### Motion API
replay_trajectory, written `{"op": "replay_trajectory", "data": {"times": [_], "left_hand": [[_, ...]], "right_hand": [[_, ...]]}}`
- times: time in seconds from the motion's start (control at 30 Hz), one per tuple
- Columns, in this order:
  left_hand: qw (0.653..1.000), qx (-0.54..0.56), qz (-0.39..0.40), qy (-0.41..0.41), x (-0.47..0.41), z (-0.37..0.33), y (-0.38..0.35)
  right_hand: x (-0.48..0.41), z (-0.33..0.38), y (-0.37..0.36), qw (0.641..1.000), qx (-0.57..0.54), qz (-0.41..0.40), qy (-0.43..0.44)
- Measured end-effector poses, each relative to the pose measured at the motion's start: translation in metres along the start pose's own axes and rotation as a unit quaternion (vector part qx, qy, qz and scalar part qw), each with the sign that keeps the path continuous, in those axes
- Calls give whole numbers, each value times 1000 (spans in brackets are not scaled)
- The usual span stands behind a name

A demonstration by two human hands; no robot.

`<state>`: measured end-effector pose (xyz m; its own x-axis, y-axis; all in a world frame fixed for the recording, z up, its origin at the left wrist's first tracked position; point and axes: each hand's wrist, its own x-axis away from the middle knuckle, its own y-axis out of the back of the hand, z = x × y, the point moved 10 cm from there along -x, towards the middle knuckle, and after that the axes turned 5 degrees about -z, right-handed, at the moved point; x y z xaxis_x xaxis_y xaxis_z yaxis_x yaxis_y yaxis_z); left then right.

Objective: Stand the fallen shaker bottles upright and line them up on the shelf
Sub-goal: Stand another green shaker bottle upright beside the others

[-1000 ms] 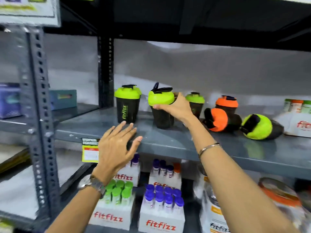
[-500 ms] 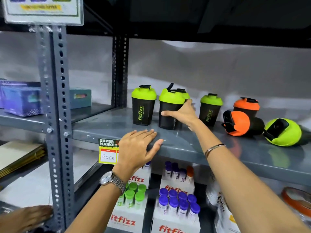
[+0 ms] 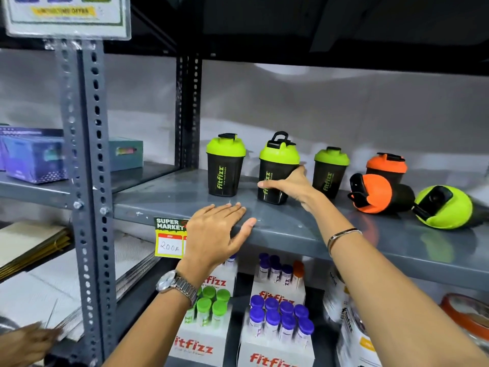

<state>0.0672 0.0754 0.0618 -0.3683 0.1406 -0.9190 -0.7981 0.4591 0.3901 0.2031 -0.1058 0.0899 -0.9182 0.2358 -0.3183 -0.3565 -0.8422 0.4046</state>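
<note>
On the grey shelf [image 3: 169, 197] stand three black shakers with green lids: the left one [image 3: 225, 165], the middle one [image 3: 275, 168] and the right one [image 3: 330, 168]. My right hand [image 3: 291, 186] grips the lower body of the middle shaker, which stands upright with its cap loop raised. Behind, an orange-lidded shaker [image 3: 386, 166] is upright. Two shakers lie on their sides: an orange-lidded one [image 3: 378, 193] and a green-lidded one [image 3: 447, 207] at the far right. My left hand [image 3: 214, 234] rests flat and open on the shelf's front edge.
A perforated steel upright [image 3: 84, 181] bounds the shelf on the left, with boxes [image 3: 34, 157] on the neighbouring shelf. A price tag [image 3: 170, 238] hangs from the shelf edge. Below are Fitfizz tube boxes [image 3: 275, 327] and tubs. Another person's hand [image 3: 23, 343] shows at the bottom left.
My right hand slid from the middle shaker's lid down to its body and set it upright beside the left shaker. My left hand came down onto the shelf edge.
</note>
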Motion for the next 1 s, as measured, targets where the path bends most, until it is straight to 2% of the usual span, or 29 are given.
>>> {"op": "replay_trajectory", "data": {"times": [0.67, 0.8, 0.9, 1.0], "left_hand": [[1000, -5, 12, 9, 0, -1, 1], [1000, -8, -6, 2, 1, -3, 3], [1000, -1, -28, -13, 1, -21, 1], [997, 22, -38, -59, -6, -66, -9]], "right_hand": [[6, -11, 0, 999, 21, 43, -16], [9, -13, 8, 998, 18, 56, -14], [12, -10, 27, 999, 25, 35, 27], [23, 13, 65, 983, 95, -62, 143]]}}
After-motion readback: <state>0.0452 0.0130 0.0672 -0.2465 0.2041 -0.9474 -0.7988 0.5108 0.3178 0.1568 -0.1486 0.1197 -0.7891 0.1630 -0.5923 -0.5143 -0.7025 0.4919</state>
